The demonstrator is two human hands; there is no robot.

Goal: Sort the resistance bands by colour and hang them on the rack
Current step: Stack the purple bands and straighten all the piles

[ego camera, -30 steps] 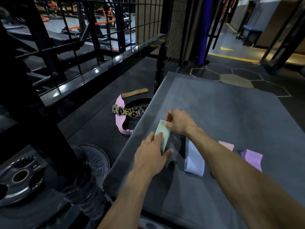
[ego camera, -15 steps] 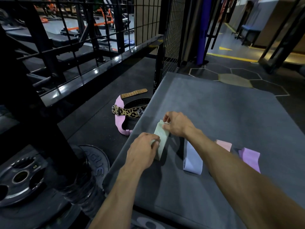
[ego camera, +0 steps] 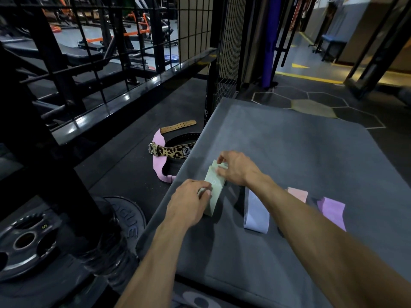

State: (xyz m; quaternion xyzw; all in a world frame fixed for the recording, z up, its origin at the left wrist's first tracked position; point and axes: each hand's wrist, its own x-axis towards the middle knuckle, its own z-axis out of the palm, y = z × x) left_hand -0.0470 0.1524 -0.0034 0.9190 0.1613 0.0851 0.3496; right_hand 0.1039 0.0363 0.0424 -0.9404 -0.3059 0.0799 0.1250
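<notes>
In the head view, the green bands (ego camera: pixel 215 189) lie stacked between the 2 hands on the grey mat (ego camera: pixel 289 152), their long axis running from the left hand (ego camera: pixel 189 202) up toward the right hand (ego camera: pixel 235 168). Each hand pinches its own end, fingers curled closed on the stack. The lilac band (ego camera: pixel 255 215), pink band (ego camera: pixel 298 194) and purple band (ego camera: pixel 332 211) lie right of the right forearm, nearer that arm.

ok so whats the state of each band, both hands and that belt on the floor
green bands: stacked on the mat, held by both hands
lavender band: flat, untouched
pink band: flat, partly hidden
purple band: flat, untouched
left hand: pinching the stack
right hand: gripping its far end
leopard belt: buckled
</notes>
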